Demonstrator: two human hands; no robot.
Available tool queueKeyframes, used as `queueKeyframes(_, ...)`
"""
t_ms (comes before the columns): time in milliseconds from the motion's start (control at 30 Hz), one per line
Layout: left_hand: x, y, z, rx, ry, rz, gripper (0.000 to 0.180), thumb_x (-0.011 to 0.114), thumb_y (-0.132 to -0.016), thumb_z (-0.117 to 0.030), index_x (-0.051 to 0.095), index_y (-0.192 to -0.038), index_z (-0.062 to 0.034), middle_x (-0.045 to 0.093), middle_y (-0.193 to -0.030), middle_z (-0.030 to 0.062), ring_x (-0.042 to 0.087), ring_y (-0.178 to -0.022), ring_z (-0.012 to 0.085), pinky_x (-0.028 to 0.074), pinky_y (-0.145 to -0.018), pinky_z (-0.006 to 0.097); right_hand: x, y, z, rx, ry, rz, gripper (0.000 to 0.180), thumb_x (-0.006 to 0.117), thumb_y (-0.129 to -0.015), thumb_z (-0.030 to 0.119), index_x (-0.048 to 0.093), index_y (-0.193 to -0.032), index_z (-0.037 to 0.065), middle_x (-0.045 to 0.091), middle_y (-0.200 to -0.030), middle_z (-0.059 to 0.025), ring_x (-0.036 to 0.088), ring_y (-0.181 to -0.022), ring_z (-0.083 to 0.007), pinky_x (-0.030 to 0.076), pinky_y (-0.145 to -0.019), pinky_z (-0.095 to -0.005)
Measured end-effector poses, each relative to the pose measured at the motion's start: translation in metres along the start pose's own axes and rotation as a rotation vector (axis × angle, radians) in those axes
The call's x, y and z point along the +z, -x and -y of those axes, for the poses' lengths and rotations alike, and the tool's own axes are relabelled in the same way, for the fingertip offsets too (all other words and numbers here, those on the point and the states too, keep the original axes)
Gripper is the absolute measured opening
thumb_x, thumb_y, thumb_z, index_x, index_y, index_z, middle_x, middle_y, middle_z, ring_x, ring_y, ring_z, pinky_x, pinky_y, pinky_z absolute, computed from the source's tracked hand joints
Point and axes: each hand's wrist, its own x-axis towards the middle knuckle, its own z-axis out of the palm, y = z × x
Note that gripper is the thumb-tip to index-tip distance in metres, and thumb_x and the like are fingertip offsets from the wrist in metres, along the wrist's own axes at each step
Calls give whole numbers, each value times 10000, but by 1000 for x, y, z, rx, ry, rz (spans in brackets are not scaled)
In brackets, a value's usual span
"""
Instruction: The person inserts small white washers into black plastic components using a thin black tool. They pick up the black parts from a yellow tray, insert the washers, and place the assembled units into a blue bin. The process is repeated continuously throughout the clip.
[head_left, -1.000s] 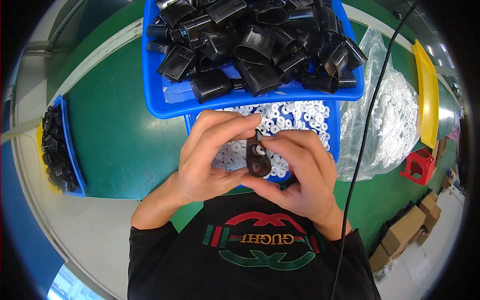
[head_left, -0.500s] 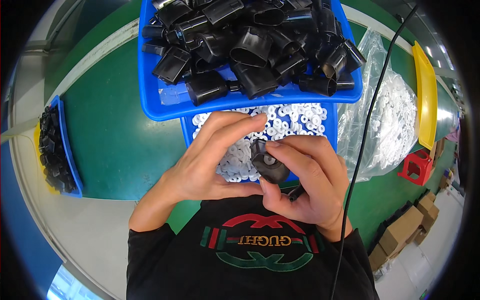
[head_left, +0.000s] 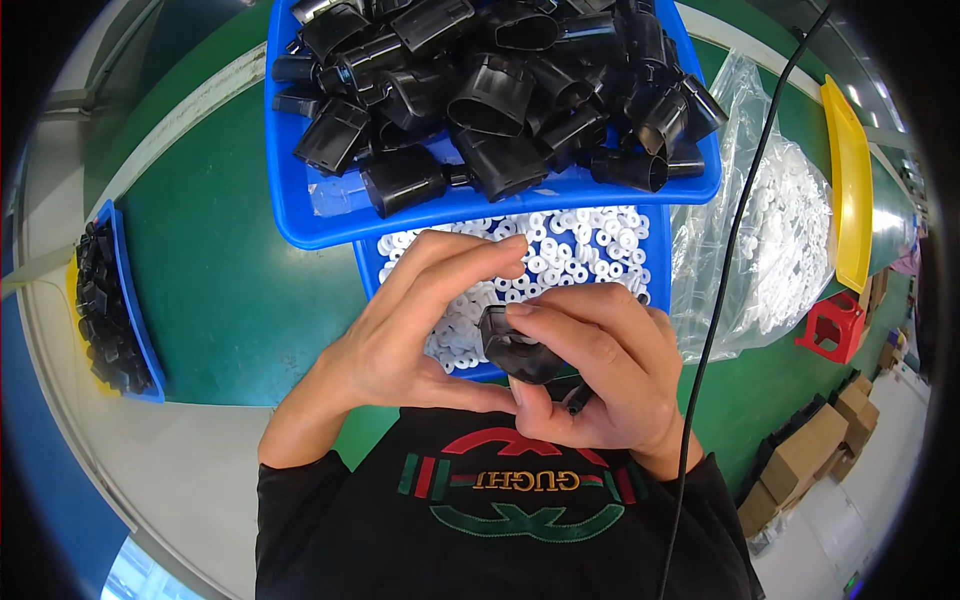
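Observation:
My right hand (head_left: 610,365) grips a black plastic housing (head_left: 518,350) between thumb and fingers, its open end tilted away. A thin black end (head_left: 577,397) of it shows below the fingers. Curved in a wide C beside the housing is my left hand (head_left: 400,335), thumb and fingers apart with nothing held. Its thumb tip is close to the right thumb. Under both hands, white ring washers (head_left: 570,255) lie loose in a blue tray (head_left: 658,260). The inside of the housing is mostly hidden by my fingers.
Beyond the washers, a blue bin (head_left: 300,215) is heaped with black housings (head_left: 490,95). A clear bag (head_left: 770,240) of white washers lies to the right, crossed by a hanging black cable (head_left: 738,230). More black parts fill a bin (head_left: 140,310) at far left.
My right hand has shifted a little left and down with the housing, which has turned. A white washer seen in its opening earlier no longer shows clearly. My left hand stays nearly still.

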Motion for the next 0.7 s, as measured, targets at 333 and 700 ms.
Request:
queueKeyframes(333,0,-2,-1,2,18,18,956,900,-553,-203,452,-1358,52,568,-1244,172,587,-1035,300,488,-856,384,-5,-3,7,-40,-9,52,456,727,-607,73,661,-1052,2,617,-899,-75,638,-619,-179,524,-489,-271)
queueKeyframes(700,1,-6,-4,-10,19,105,841,853,-613,-197,494,-1338,32,639,-1012,123,608,-895,276,472,-779,383,-1,1,6,-19,-97,94,447,732,-620,102,666,-1053,19,624,-922,-77,636,-632,-183,525,-497,-283)
